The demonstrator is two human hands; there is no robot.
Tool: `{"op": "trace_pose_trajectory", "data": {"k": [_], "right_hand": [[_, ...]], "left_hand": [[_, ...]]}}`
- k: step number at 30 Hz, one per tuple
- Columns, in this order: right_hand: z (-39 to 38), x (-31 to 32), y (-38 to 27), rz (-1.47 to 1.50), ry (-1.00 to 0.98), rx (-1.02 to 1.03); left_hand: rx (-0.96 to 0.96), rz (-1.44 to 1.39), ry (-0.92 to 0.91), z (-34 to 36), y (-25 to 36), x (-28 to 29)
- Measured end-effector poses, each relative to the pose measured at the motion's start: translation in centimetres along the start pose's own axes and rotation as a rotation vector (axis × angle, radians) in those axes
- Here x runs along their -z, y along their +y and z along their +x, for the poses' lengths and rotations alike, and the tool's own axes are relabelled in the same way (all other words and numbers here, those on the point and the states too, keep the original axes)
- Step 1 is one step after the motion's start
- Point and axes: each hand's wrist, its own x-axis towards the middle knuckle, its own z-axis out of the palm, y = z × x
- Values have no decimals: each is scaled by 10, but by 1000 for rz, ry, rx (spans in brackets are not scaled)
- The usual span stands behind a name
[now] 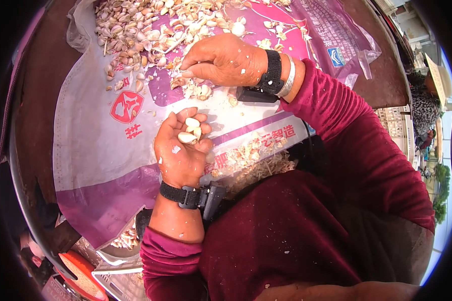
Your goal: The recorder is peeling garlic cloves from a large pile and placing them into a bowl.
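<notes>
My left hand [180, 159] is turned palm up, its fingers curled around a few pale, peeled garlic cloves [189, 132]. Bits of white skin stick to its palm and wrist. Farther off and to the right, my right hand [228, 61] has thumb and forefinger pinched together over the near edge of a heap of unpeeled garlic cloves [140, 32]. Whatever lies between those fingertips is too small to make out. Just below them is a small cluster of garlic [200, 92]. Each wrist wears a black strap.
A white and purple woven sack [88, 133] covers most of the brown table [32, 108]. Papery garlic skins [253, 153] lie near my lap. An orange basin [83, 276] and a white plastic crate [118, 281] stand at lower left. Another person [427, 88] is at far right.
</notes>
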Motion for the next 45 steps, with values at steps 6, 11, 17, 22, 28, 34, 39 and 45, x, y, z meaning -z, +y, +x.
{"op": "trace_pose_trajectory", "data": {"k": [6,11,17,22,28,34,39,45], "right_hand": [[34,23,117,-210,-156,-489],[53,27,119,-265,-478,-702],[29,28,115,-205,-140,-707],[0,22,35,162,25,-735],[-37,-13,-44,439,-92,-352],[-28,22,55,-202,76,-515],[-7,34,97,-652,-290,-522],[2,31,97,-622,-237,-657]], "left_hand": [[35,45,-142,1,1,3],[46,94,-157,-4,2,0],[69,124,-131,-6,-1,-1],[88,89,-79,-4,-4,-5],[98,55,-106,-3,-2,0],[156,91,-201,-3,-3,0],[150,106,-209,-4,-2,1],[117,63,-251,-1,-3,5]]}}
